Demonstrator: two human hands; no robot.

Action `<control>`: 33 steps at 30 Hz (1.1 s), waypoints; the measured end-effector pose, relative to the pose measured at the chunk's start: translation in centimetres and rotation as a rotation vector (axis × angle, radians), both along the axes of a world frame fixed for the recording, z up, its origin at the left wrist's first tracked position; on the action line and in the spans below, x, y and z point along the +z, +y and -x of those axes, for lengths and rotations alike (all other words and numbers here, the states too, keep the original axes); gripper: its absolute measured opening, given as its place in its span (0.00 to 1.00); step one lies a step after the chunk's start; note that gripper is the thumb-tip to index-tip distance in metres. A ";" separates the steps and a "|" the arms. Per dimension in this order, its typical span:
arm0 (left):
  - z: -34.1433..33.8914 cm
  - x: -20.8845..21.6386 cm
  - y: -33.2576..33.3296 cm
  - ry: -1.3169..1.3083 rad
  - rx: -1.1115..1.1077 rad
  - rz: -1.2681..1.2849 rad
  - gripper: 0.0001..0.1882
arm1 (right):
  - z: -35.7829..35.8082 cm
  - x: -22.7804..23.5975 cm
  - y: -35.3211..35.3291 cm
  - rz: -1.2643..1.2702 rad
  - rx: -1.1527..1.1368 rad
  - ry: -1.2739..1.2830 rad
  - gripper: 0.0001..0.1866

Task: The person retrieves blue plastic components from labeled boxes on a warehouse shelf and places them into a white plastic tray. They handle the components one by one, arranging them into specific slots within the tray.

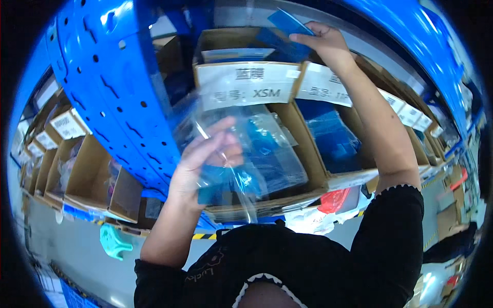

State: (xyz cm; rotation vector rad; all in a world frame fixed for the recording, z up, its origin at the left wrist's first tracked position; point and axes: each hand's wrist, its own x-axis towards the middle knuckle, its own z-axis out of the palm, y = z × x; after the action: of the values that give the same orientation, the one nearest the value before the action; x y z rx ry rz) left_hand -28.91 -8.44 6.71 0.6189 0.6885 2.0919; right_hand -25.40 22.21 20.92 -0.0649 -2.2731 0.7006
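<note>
My left hand [197,159] is closed on a clear plastic bag [244,179], which hangs over the front box and is partly blurred. Up at the far right, my right hand [328,43] pinches a thin stack of flat blue sheets [288,21] between thumb and fingers, above a cardboard box in the back row. Under the bag, a cardboard box [316,169] holds bagged blue sheets [287,172]. To its right, another box contains more bagged blue film [334,141]. How many sheets the right hand holds cannot be made out.
A blue perforated rack post [110,82] rises close to my left arm. White labels [246,84] hang on the back boxes. More cardboard boxes [92,174] line the shelf at left. A green stool [114,241] stands on the floor; a red bag [334,200] lies below the boxes.
</note>
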 end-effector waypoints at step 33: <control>-6.7 4.8 0.0 1.543 0.456 0.000 0.08 | -30.5 -6.8 -15.0 -0.188 -0.170 0.575 0.04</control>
State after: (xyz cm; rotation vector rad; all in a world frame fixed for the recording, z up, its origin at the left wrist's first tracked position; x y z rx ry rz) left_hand -22.24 -8.49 11.55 2.2734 1.7337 1.6199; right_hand 5.07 7.20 14.12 0.0306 -1.7434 0.3524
